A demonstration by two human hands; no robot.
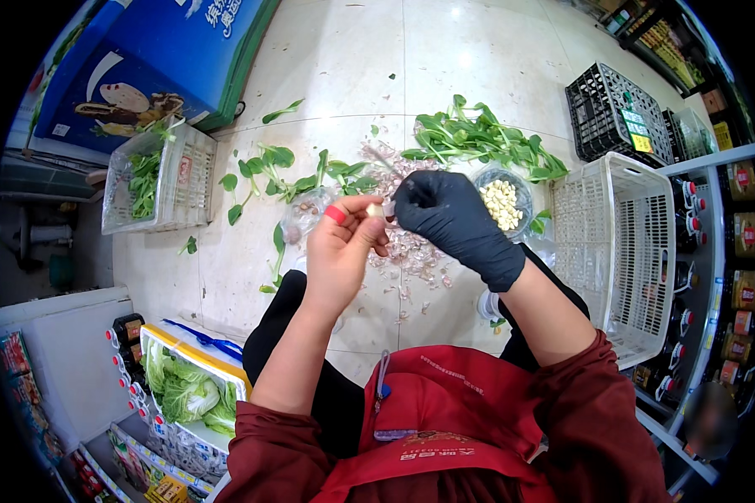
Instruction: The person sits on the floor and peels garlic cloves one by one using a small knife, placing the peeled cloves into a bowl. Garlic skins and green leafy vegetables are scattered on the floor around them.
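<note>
My bare left hand (343, 242), with a red band round one finger, pinches a pale garlic clove (374, 210) between thumb and fingertips. Close against it on the right is my right hand (450, 217) in a black glove, its fingers curled. A thin, blurred blade, seemingly a small knife (382, 158), sticks out of the gloved fist towards the upper left. A strip of garlic skin (389, 209) shows between the two hands. Below them, garlic skins (415, 254) are strewn over the floor. Peeled cloves (501, 204) fill a plastic-lined bowl (523, 183) beyond the glove.
Leafy greens (478, 135) lie on the tiled floor (327, 56). A plastic bag (305, 214) holds some garlic. White crates (192, 170) (642, 251) stand on both sides, a black crate (604, 107) at far right. A box of cabbages (192, 390) sits at lower left.
</note>
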